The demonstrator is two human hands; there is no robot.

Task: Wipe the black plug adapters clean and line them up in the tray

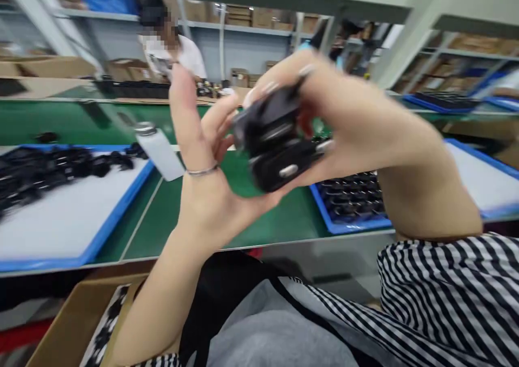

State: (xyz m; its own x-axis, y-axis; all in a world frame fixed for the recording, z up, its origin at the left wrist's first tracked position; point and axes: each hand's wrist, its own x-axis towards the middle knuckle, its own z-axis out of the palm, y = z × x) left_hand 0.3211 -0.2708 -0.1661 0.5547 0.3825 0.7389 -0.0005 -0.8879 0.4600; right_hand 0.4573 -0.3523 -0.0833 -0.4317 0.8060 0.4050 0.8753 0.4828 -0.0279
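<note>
Both hands hold a small black plastic device (pixel 275 140) up in front of me, above the green bench. It is motion-blurred and has a small silver oval mark, so I cannot tell exactly what it is. My left hand (pixel 203 183), with a thin metal ring on one finger, grips its left end. My right hand (pixel 348 118) wraps over its top and right side, and its fingers hide part of it. A white bottle with a metal cap (pixel 158 151) lies on the bench just left of my left hand, apart from it.
A blue-rimmed tray (pixel 121 210) on the left holds a heap of black parts. Another blue tray (pixel 344 226) holds rows of black parts beneath my right forearm, and a white-lined tray lies further right. A cardboard box (pixel 77 324) sits by my lap. A co-worker (pixel 178 53) stands beyond the bench.
</note>
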